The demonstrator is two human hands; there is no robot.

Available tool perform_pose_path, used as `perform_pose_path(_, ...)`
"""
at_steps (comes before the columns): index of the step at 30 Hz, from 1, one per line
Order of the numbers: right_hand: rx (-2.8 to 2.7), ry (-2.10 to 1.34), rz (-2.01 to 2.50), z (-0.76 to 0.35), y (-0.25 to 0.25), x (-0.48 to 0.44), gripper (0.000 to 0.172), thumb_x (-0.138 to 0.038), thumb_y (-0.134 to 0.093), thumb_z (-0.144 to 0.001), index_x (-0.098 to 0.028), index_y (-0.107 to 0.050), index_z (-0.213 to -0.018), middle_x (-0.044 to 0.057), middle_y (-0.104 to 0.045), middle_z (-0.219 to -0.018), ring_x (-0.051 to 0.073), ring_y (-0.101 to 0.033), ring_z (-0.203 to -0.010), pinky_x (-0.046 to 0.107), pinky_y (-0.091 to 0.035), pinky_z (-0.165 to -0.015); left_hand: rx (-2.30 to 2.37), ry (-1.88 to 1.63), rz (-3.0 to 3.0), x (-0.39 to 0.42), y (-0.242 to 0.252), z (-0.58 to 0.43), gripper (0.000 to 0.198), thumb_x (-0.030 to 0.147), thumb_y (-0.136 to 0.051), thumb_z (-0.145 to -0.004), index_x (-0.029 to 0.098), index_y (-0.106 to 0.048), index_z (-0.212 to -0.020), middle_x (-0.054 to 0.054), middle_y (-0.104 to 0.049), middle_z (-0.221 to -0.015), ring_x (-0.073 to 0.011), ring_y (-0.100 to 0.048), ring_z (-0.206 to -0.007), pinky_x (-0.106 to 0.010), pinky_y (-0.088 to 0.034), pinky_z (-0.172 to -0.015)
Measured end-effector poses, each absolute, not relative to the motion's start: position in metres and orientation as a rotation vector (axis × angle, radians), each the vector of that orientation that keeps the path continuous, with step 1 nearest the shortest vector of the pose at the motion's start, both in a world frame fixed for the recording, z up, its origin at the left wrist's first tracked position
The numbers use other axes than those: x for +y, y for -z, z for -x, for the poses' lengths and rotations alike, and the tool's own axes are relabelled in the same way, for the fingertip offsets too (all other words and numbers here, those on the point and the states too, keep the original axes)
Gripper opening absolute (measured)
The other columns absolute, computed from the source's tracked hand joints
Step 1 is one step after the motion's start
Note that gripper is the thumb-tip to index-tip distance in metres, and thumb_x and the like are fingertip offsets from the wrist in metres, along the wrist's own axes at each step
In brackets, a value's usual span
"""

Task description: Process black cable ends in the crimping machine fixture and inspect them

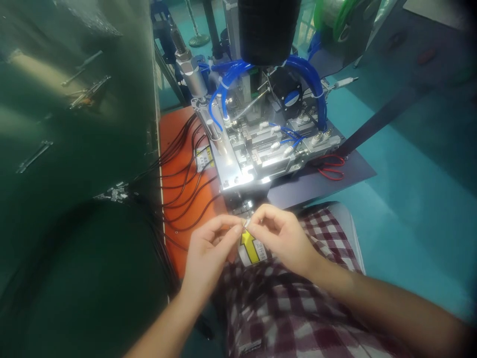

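Observation:
My left hand (pixel 210 243) and my right hand (pixel 281 236) meet at the front of the machine, both closed in a pinch. Between the right thumb and forefinger is a small silvery piece (pixel 246 223), too small to name. The left fingertips press together right beside it; what they hold is hidden. Just below the fingers is a white label with a yellow arrow (pixel 251 247). Behind them stands a metal machine (pixel 261 154) with blue air hoses (pixel 318 92) and a bright lit edge facing me.
To the left, a green table (pixel 93 268) bears a bundle of black cables with silvery ends (pixel 117 193) and several loose metal parts (pixel 35 156). Cables cross the orange plate (pixel 179 194). A red wire loop (pixel 333 168) lies at the right; a green spool (pixel 331 20) hangs above.

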State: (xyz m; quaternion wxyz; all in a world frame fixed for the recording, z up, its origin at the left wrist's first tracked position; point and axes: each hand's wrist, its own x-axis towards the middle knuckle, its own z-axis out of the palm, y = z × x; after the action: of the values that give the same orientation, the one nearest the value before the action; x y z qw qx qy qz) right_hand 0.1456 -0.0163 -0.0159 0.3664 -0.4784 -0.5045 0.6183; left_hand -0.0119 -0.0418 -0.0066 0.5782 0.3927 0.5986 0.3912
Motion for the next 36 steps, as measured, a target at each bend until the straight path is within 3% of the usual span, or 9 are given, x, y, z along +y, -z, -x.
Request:
perform_pose_path(5,-1.311,-1.619,1.241,-0.148,0.016,-0.015,0.014,-0.021,-0.061,-0.081,-0.017,-0.056,-0.068,-0.003,-0.051,-0.067,0.009,-0.047,-0.058,0.023,-0.038,-0.053,1.342,-0.846,-0.981,-0.039,0.006,0.017,0.025,0.035,-0.066,-0.083,0.022,-0.067,-0.104,0.007,-0.049,-0.048,-0.0072,-0.045,-0.043,-0.021,-0.042,-0.049)
perform_pose_path(11,-1.453,-1.466,1.154,-0.151,0.016,-0.016,0.014,-0.020,-0.059,-0.083,-0.017,-0.057,-0.070,-0.001,-0.054,-0.072,0.011,-0.051,-0.064,0.024,-0.042,-0.058,1.328,-0.834,-0.855,-0.038,0.005,0.021,0.022,0.036,-0.072,-0.078,0.020,-0.063,-0.089,0.005,-0.054,-0.049,-0.0075,-0.047,-0.042,-0.020,-0.039,-0.047)
perform_pose_path(17,-1.729,-1.006,1.010,-0.152,0.016,-0.021,0.014,-0.012,-0.056,-0.081,-0.017,-0.055,-0.067,-0.001,-0.052,-0.069,0.009,-0.045,-0.057,0.024,-0.038,-0.054,1.437,-0.863,-0.885,-0.045,0.004,0.015,0.022,0.039,-0.067,-0.081,0.019,-0.061,-0.084,0.005,-0.052,-0.052,-0.0063,-0.043,-0.045,-0.017,-0.032,-0.044)
perform_pose_path(19,-1.680,-1.068,1.069,-0.150,0.016,-0.020,0.014,-0.015,-0.056,-0.081,-0.018,-0.055,-0.067,-0.001,-0.051,-0.069,0.009,-0.045,-0.057,0.024,-0.038,-0.053,1.452,-0.961,-0.990,-0.046,0.003,0.011,0.018,0.035,-0.066,-0.082,0.019,-0.060,-0.081,0.004,-0.055,-0.063,-0.0059,-0.045,-0.052,-0.017,-0.036,-0.048)
perform_pose_path(23,-1.356,-1.540,1.272,-0.147,0.013,-0.017,0.014,-0.025,-0.057,-0.083,-0.018,-0.053,-0.071,-0.004,-0.047,-0.062,0.008,-0.041,-0.050,0.022,-0.034,-0.045,1.427,-1.013,-1.086,-0.044,-0.002,0.010,0.014,0.031,-0.065,-0.082,0.018,-0.061,-0.080,0.000,-0.059,-0.080,-0.0060,-0.048,-0.059,-0.016,-0.041,-0.052)
perform_pose_path(27,-1.417,-1.448,1.188,-0.147,0.011,-0.018,0.012,-0.022,-0.057,-0.084,-0.018,-0.054,-0.072,-0.001,-0.051,-0.074,0.010,-0.048,-0.059,0.023,-0.039,-0.053,1.404,-0.892,-0.939,-0.038,-0.004,0.014,0.027,0.034,-0.072,-0.076,0.021,-0.064,-0.098,0.001,-0.058,-0.075,-0.0063,-0.046,-0.053,-0.016,-0.040,-0.045)
perform_pose_path(32,-1.525,-1.281,1.174,-0.146,0.015,-0.023,0.013,-0.018,-0.055,-0.084,-0.019,-0.054,-0.072,-0.001,-0.051,-0.074,0.011,-0.049,-0.063,0.024,-0.041,-0.056,1.444,-0.882,-0.863,-0.036,-0.003,0.013,0.023,0.036,-0.077,-0.071,0.016,-0.066,-0.079,0.001,-0.057,-0.065,-0.0043,-0.042,-0.049,-0.015,-0.035,-0.043)
perform_pose_path(36,-1.539,-1.349,1.240,-0.147,0.017,-0.022,0.014,-0.018,-0.055,-0.086,-0.019,-0.055,-0.072,-0.001,-0.053,-0.072,0.011,-0.049,-0.062,0.025,-0.042,-0.057,1.389,-0.898,-0.700,-0.034,-0.001,0.009,0.023,0.035,-0.075,-0.072,0.016,-0.063,-0.074,0.007,-0.038,-0.047,-0.0035,-0.032,-0.044,-0.015,-0.030,-0.043)
